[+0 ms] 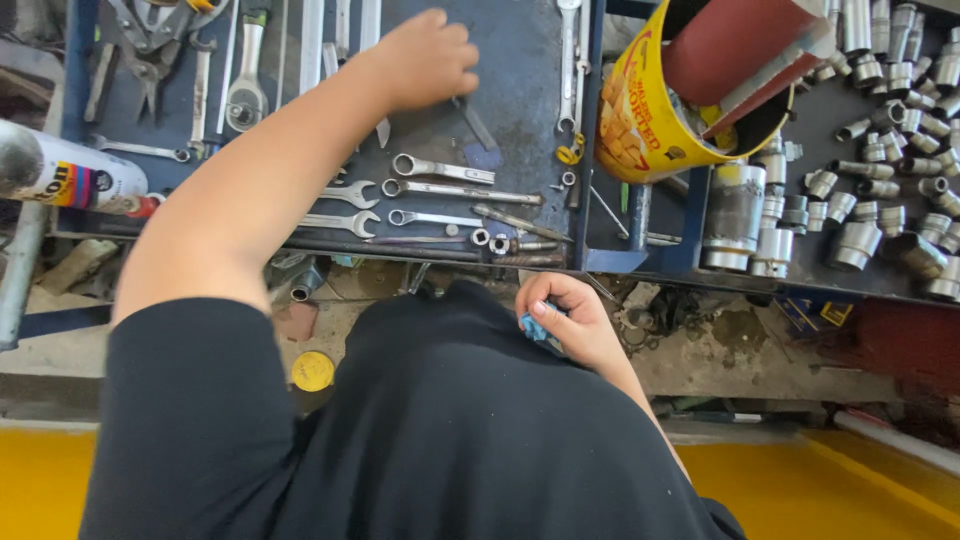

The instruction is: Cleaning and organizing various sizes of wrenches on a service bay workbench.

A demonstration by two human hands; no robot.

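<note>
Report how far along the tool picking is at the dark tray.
Done: nothing visibly taken out; silver combination wrenches lie in the dark metal tray. In hand: left hand reaches over a thin flat tool; right hand holds a small blue object. Left: grasping a tool.

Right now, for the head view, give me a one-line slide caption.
Left hand reaches over wrenches on a dark tool tray; right hand holds a small blue object near the waist.

One head-worn view looks steeply down — close over the blue tool tray (pixel 520 60), the person's torso filling the frame below it.
</note>
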